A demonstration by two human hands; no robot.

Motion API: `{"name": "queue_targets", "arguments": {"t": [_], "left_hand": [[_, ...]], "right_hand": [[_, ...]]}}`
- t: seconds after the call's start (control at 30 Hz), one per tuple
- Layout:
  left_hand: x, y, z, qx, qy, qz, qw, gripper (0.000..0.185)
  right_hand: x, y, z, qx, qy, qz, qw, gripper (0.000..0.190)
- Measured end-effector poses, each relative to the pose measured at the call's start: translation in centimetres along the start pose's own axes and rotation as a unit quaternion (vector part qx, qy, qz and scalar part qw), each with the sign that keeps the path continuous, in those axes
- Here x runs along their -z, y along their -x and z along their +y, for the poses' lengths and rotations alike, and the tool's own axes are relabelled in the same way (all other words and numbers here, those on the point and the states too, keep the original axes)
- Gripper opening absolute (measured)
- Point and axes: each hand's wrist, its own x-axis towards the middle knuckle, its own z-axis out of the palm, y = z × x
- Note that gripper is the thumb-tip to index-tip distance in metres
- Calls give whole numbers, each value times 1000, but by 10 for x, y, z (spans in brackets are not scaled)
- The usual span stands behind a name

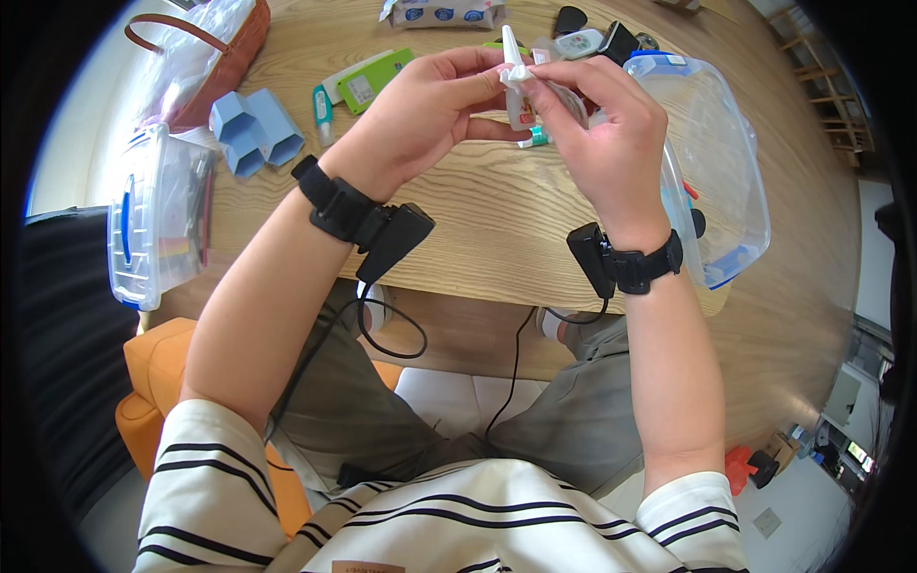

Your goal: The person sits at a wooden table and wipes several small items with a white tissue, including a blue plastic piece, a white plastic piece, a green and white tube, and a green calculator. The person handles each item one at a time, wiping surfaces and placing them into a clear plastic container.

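Observation:
A small translucent bottle (521, 107) with a long white pointed nozzle (510, 46), like a glue bottle, is held upright above the far half of the table. My left hand (430, 107) grips it from the left, thumb near its neck and fingers behind and below. From the right, my right hand (605, 122) pinches at the neck, where a crumpled white piece (516, 74) sits; whether that is tissue or part of the cap, I cannot tell. My right fingers partly cover a clear, rounded thing behind the bottle. Below them a teal-and-white tube (534, 137) lies on the wooden table (458, 215).
Left are a blue hexagonal holder (258, 132), teal correction pen (322, 114), green box (376, 80), woven basket (229, 79) and lidded plastic box (161, 222). A clear bin (716, 165) stands right. Wipes (444, 13) and a white remote (579, 44) lie behind. Wrist-device cables hang down.

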Motion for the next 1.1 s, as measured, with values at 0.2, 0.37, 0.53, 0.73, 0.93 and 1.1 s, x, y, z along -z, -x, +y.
{"name": "queue_targets", "arguments": {"t": [0.2,0.37,0.53,0.73,0.93,1.1], "left_hand": [[13,-2,-2,0,38,6,999,35],[13,-2,-1,-12,37,9,999,35],[12,-6,-6,-19,79,15,997,33],[19,-13,-17,-25,76,32,996,33],[2,2,2,17,18,-19,1000,41],[0,3,1,3,43,-12,999,39]], "right_hand": [[-3,5,-6,4,-48,-39,998,14],[3,3,-13,18,-43,-57,997,11],[3,4,-12,2,-65,-62,996,10],[0,3,-10,11,-34,-30,999,10],[1,0,-14,-26,19,27,999,14],[-2,0,-17,24,35,10,999,19]]}}
